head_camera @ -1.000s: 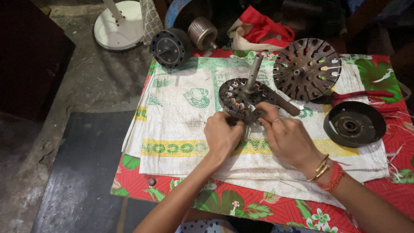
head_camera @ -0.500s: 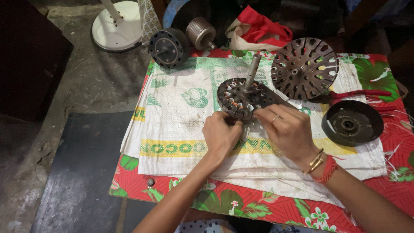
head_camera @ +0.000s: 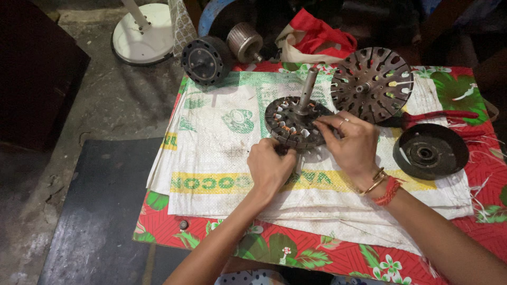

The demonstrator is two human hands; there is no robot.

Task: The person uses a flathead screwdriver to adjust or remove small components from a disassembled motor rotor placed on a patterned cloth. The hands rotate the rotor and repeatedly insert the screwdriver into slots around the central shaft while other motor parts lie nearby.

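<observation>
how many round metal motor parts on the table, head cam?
4, more may be hidden. Slotted core with shaft under both hands; perforated disc behind the right hand; dark cup-shaped cover at right; black housing at the far-left edge.

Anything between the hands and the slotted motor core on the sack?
Nothing visible. The left hand grips the near rim of the motor stator, the right hand rests fingers on its right edge. The slotted disc and black round housing lie off to the right.
</observation>
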